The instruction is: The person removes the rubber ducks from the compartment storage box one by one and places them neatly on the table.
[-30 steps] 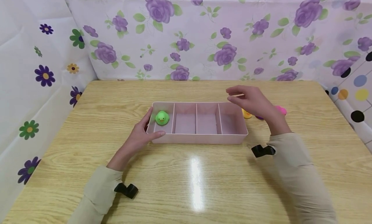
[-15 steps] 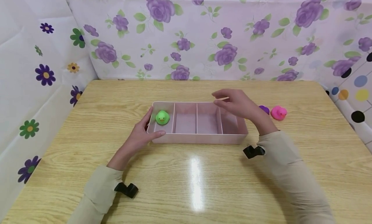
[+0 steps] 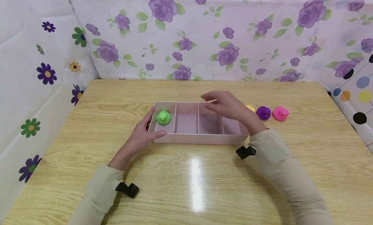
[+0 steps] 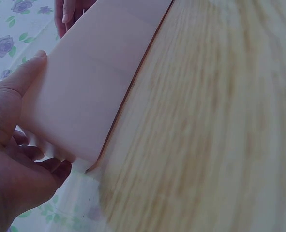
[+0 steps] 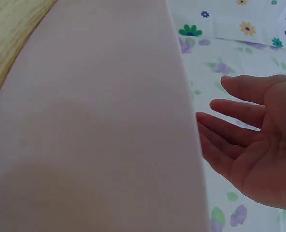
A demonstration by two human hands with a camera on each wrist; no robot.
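A pale pink divided box (image 3: pixel 201 139) stands on the table, with a green rubber duck (image 3: pixel 163 117) in its leftmost compartment. My left hand (image 3: pixel 142 132) grips the box's left end, its thumb at the front wall; the left wrist view shows the fingers (image 4: pixel 31 152) bent around the end wall. My right hand (image 3: pixel 225 105) hovers over the right half of the box, fingers loosely bent and holding nothing. In the right wrist view that hand (image 5: pixel 259 140) appears beyond the box's wall (image 5: pixel 99 121), palm and fingers bare.
To the right of the box, a yellow duck (image 3: pixel 250 107), a purple duck (image 3: pixel 263 113) and a pink duck (image 3: pixel 280 113) form a row; the right forearm partly hides the yellow one. Flowered cloth (image 3: pixel 186 37) hangs behind the wooden table (image 3: pixel 169 179).
My right hand has moved left, from beside the yellow duck to over the box's right-hand compartments. The purple and pink ducks have come into full view. The left hand keeps its hold.
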